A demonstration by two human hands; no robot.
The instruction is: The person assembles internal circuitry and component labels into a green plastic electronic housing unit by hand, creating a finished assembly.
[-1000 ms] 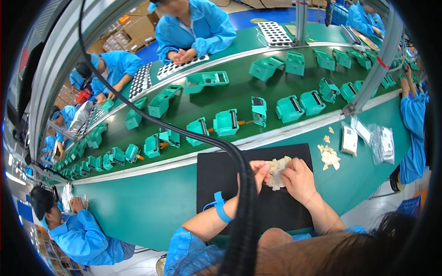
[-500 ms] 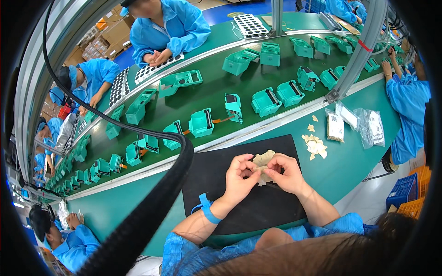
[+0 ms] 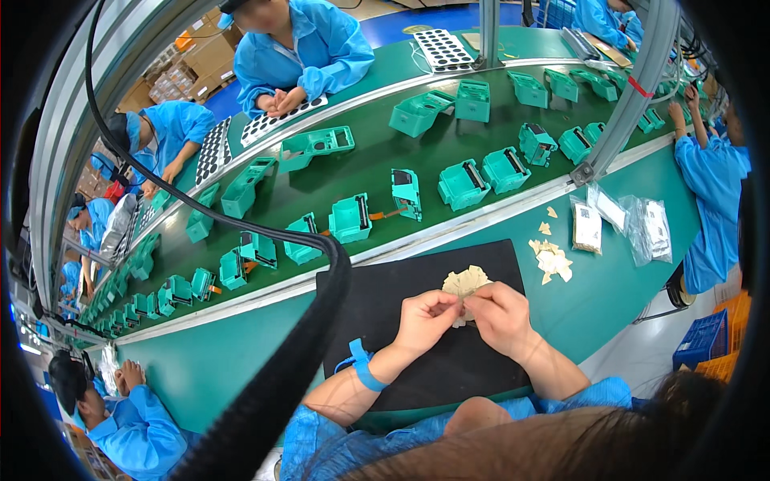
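Note:
On the black mat (image 3: pixel 401 297) lies a pile of small cream-coloured paper-like pieces (image 3: pixel 465 280). At its near edge my left hand (image 3: pixel 427 322) and my right hand (image 3: pixel 505 322) meet, both with thumb and fingers pinched. Whatever sits between the fingertips is too small to make out. A blue wrist strap (image 3: pixel 363 365) circles my left wrist. More loose cream pieces (image 3: pixel 553 261) are scattered right of the mat, on the green table (image 3: pixel 589 309).
Clear bags with white contents (image 3: pixel 648 230) and a small packet (image 3: pixel 587 228) lie at the right. Beyond the metal rail, the conveyor (image 3: pixel 313 188) carries several green plastic housings (image 3: pixel 463 184). A black cable (image 3: pixel 321 321) crosses the left foreground. Co-workers in blue (image 3: pixel 301 56) sit around the line.
My hands have drawn slightly toward me, uncovering more of the cream pile. My right hand has turned, its fingers now curled more tightly toward the left fingertips.

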